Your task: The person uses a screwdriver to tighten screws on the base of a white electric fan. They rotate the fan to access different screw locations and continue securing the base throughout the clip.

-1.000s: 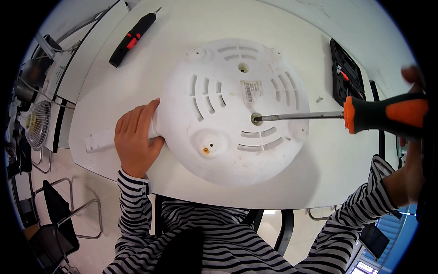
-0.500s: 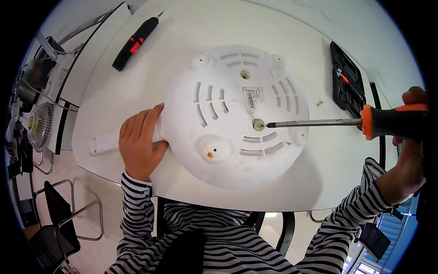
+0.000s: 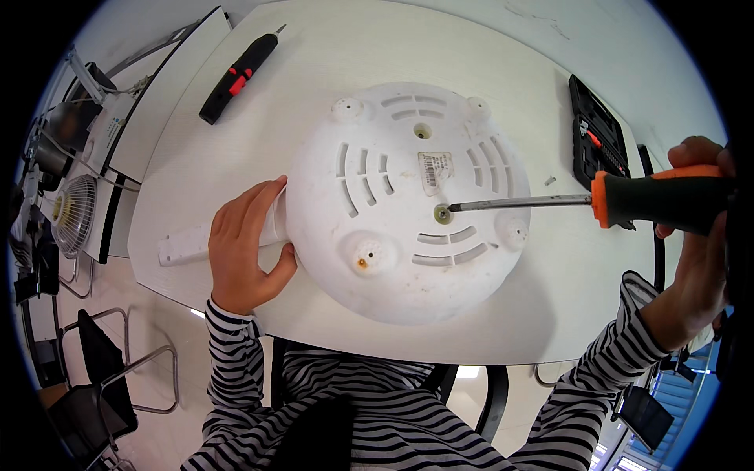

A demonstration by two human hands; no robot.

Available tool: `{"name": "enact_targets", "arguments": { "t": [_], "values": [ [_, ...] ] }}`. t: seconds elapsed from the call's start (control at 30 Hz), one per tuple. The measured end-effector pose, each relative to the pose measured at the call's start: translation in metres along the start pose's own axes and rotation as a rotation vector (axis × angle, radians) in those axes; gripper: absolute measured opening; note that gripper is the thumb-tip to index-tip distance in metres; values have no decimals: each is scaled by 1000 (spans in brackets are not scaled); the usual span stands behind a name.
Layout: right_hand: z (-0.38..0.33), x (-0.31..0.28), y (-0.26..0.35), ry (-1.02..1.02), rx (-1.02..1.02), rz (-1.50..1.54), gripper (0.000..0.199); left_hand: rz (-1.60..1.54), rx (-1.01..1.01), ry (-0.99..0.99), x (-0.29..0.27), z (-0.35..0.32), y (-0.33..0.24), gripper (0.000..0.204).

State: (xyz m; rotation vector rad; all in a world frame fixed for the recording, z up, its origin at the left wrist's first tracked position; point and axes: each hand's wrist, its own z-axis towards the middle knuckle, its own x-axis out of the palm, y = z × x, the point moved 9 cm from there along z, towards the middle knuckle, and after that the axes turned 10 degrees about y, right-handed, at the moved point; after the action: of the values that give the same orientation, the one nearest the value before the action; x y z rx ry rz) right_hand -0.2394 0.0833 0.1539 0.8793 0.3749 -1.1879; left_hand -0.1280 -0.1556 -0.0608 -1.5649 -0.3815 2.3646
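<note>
An overturned white round appliance (image 3: 408,204) is shown lying base-up on a white table (image 3: 330,63), between the two hands. The left hand (image 3: 247,243) is laid with curled fingers over the appliance's white handle (image 3: 184,243), which projects from the housing on that hand's side; the thumb is pressed against the rim of the housing. The right hand (image 3: 699,228) is closed around the orange-and-black grip of a long screwdriver (image 3: 597,202), held well out from the appliance. The steel shaft is directed across toward the left hand, and its tip is seated in a recessed screw hole (image 3: 444,213) near the centre of the base. Vent slots, small round feet and a label are visible on the base. Just beyond the right hand, a black case of tool bits (image 3: 597,137) is seen open on the table. Beyond the left hand, well apart from it, a second black-and-red screwdriver (image 3: 238,74) is lying on the table.
</note>
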Motion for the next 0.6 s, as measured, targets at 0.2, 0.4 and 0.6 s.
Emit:
{"name": "enact_targets", "arguments": {
  "t": [0.2, 0.4, 0.6],
  "values": [
    [1, 2, -1, -13, 10, -38, 45, 11, 8, -6, 0, -1, 0, 66],
    [4, 4, 0, 9, 5, -65, 45, 8, 15, -23, -1, 0, 1, 65],
    [7, -2, 2, 6, 8, -103, 45, -1, 12, -11, -1, 0, 2, 65]
  ]
}}
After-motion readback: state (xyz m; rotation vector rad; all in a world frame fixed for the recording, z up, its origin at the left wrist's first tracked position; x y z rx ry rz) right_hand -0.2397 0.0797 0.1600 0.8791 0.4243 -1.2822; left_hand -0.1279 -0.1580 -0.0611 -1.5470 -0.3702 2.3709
